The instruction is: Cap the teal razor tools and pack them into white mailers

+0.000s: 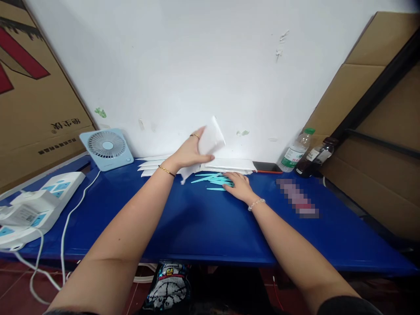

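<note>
My left hand [192, 151] is raised in front of the wall, its fingers and thumb round a thin white packet [214, 136]. The packet is tilted and a little blurred, so its exact kind is hard to make out. Below, a loose pile of slim turquoise strips [213, 178] lies on the blue table [203, 232]. My right hand [240, 186] rests palm down at the right end of this pile, with fingers stretched over the strips' ends. White flat packets [228, 164] lie stacked behind the strips, and more white packets [149, 166] lie partly behind my left wrist.
A light blue fan [107, 146] and a white power strip [62, 188] with cables are on the left. At the right stand a clear bottle [295, 151] and a dark bottle [315, 159], near a phone [267, 167]. Cardboard [361, 87] borders the right side; the wall [183, 65] closes the back.
</note>
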{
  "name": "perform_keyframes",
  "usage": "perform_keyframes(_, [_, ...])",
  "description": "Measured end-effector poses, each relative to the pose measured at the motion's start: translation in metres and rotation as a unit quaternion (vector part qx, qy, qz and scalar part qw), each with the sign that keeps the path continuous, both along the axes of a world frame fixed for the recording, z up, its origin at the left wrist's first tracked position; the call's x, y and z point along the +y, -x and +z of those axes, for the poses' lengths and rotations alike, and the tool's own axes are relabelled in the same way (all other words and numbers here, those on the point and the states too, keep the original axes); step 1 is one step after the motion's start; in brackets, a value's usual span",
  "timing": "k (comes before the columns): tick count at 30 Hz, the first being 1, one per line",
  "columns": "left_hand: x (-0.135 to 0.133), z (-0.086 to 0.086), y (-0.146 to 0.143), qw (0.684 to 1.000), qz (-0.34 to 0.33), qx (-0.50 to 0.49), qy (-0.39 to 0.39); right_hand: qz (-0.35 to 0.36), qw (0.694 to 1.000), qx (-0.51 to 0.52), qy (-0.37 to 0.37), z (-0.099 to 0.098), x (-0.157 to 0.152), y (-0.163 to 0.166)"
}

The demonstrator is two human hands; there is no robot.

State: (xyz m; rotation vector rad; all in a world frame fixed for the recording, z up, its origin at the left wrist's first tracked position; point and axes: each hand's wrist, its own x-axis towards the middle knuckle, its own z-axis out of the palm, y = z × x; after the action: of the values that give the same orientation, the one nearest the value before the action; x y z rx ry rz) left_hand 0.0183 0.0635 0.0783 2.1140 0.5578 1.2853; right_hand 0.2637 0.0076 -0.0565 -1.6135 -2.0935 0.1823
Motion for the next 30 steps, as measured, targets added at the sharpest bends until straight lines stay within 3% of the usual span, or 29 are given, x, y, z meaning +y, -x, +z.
perform_keyframes(2, [-0.011,-0.008,0.008,0.985,-0.017,0.172,-0.022,0.013,1.000,0.006,0.005,0.002,0.000,-0.004])
perform_keyframes(5, [-0.024,-0.032,0.028,0.919,-0.003,0.395,0.000,0.009,0.999,0.044,0.010,0.003,0.002,-0.014])
perform_keyframes(9, [-0.023,-0.064,0.057,0.835,0.078,0.544,0.019,-0.043,0.993,0.109,-0.010,0.000,0.008,-0.025])
perform_keyframes(12, [-0.018,-0.071,0.077,0.807,0.099,0.581,0.038,-0.070,0.989,0.126,-0.016,-0.001,0.012,-0.029])
perform_keyframes(16, [-0.020,-0.061,0.087,0.817,0.089,0.565,0.072,-0.061,0.993,0.089,-0.053,0.007,0.011,-0.042])
perform_keyframes(20, [-0.030,-0.060,0.058,0.879,0.060,0.470,0.057,-0.017,0.998,0.066,-0.004,0.017,0.004,-0.064])
perform_keyframes(23, [-0.036,-0.073,0.015,0.909,0.063,0.409,0.053,0.016,0.996,0.051,0.071,0.019,0.000,-0.071])
perform_keyframes(26, [-0.039,-0.091,-0.021,0.916,0.075,0.395,0.002,0.039,0.993,0.046,0.097,0.017,-0.002,-0.066])
perform_keyframes(30, [-0.041,-0.108,-0.038,0.915,0.124,0.382,-0.024,0.046,0.993,0.046,0.096,0.014,-0.001,-0.053])
